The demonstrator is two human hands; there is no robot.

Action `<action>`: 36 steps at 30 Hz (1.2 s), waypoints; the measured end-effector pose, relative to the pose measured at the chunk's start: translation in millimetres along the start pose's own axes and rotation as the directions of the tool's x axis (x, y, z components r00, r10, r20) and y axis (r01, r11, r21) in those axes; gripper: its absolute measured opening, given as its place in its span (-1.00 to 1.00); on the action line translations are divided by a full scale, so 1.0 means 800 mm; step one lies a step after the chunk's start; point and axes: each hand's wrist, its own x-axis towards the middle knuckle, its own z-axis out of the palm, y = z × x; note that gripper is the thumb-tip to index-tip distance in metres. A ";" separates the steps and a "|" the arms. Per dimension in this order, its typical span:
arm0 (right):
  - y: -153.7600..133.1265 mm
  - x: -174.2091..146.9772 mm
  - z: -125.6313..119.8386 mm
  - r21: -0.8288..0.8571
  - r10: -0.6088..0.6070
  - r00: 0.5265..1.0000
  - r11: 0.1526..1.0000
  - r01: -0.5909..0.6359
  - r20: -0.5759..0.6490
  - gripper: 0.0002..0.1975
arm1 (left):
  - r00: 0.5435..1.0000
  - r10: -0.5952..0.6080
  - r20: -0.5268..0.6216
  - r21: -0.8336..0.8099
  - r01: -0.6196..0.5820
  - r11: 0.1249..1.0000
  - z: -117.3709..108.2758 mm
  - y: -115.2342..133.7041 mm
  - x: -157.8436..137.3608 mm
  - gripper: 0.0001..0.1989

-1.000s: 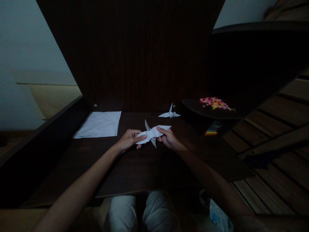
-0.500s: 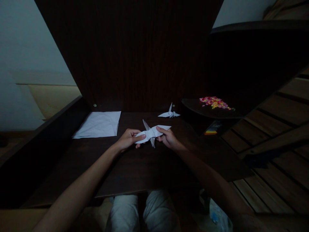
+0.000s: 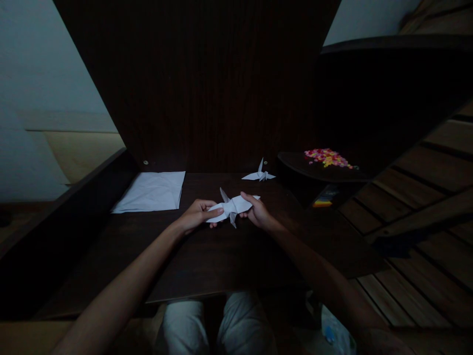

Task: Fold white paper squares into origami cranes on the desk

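Observation:
Between my two hands is a white paper crane [image 3: 232, 208], held above the dark desk with its wings spread sideways. My left hand [image 3: 197, 216] pinches the left wing, thumb on top and fingers underneath. On the other side my right hand [image 3: 256, 212] grips the right wing, also with the thumb over it. One pointed end of the crane sticks up and away, the other points down toward me. Farther back on the desk sits a second folded paper crane [image 3: 261, 175], touched by neither hand.
A stack of white paper sheets [image 3: 153, 191] lies at the desk's back left. Small pink, red and yellow pieces [image 3: 328, 158] are heaped on the rounded shelf [image 3: 295, 165] at right. A raised side panel [image 3: 66, 197] bounds the desk [image 3: 207, 266] on the left.
The crane's wings look slightly flatter and its upright point sits a little lower and to the right. Both hands keep their hold on the wings.

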 end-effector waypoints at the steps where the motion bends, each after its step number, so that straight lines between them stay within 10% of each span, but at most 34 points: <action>1: -0.001 0.000 0.000 0.000 0.005 1.000 1.000 -0.005 -0.005 -0.65 | 1.000 -0.001 0.004 -0.002 0.001 1.000 0.000 0.000 0.000 -0.67; 19: -0.008 0.005 -0.002 0.146 0.081 0.997 0.986 -0.077 -0.017 -0.60 | 0.994 0.002 -0.106 -0.144 -0.018 0.989 0.001 -0.001 0.002 -0.72; 25: -0.006 0.005 -0.011 -0.110 -0.172 0.976 0.981 0.158 -0.131 -0.61 | 0.958 0.074 -0.278 -0.170 -0.125 0.978 0.001 0.000 0.005 -0.68; 36: -0.013 -0.015 0.014 -0.698 -0.559 0.812 0.514 0.499 0.170 -0.72 | 0.929 0.047 -0.367 -0.202 -0.129 0.971 0.000 -0.005 0.008 -0.65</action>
